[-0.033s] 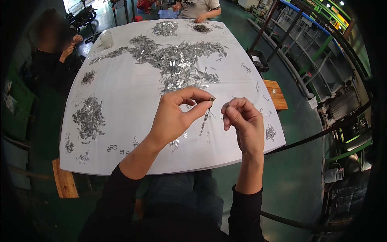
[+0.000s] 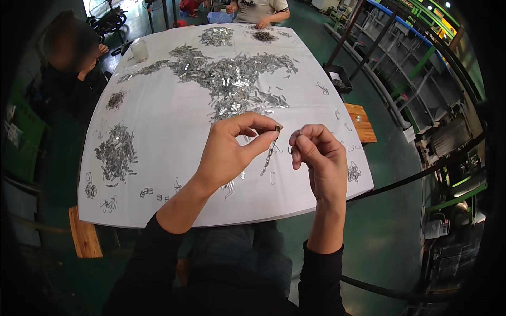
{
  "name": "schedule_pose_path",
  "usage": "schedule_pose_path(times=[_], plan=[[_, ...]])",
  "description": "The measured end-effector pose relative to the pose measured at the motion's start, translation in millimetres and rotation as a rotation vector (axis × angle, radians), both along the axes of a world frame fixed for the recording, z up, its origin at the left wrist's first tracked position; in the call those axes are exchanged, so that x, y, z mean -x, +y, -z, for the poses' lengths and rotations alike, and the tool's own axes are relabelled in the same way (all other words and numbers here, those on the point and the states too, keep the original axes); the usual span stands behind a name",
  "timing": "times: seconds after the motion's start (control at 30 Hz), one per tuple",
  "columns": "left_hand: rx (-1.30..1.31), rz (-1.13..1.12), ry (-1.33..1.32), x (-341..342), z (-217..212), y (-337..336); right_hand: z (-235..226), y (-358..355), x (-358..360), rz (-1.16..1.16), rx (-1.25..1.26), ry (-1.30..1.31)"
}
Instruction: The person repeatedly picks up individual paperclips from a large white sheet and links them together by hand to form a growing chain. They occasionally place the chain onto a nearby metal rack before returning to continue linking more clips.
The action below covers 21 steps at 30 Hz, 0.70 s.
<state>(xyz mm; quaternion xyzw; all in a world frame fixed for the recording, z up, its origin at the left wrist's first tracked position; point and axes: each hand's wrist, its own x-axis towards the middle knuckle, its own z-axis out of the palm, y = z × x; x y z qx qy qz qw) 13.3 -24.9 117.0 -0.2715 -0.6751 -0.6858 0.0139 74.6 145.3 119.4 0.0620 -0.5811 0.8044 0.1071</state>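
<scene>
Metal clips, linked into a short chain point(image 2: 270, 152), are hanging from the left hand point(image 2: 232, 152), which is pinching the top link so the rest dangles free above the white table point(image 2: 158, 105). The right hand point(image 2: 316, 158) is closing its fingertips on a single wire clip point(image 2: 293, 136) just beside it. Loose clips point(image 2: 232, 79) are lying farther back, leaving bare table toward the near edge.

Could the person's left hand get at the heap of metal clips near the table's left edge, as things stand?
Probably yes: the left hand hovers above the table, nothing lies between it and the heap of clips, though its fingers already pinch a small piece.
</scene>
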Motion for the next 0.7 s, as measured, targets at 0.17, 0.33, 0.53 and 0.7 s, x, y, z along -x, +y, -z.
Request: schedule_pose_path(times=[0.17,0.33,0.53,0.7], plan=[[-0.013,-0.018,0.080,1,-4,4,-29,-24,9,0.072,0.016,-0.017],[-0.016,-0.083,0.188,-5,-4,7,-28,-26,10,0.139,-0.060,0.020],[-0.010,-0.170,0.360,-11,-4,13,-24,-30,7,0.239,-0.128,0.104],[0.063,-0.252,0.515,-15,-3,17,-18,-41,1,0.359,-0.175,0.220]])
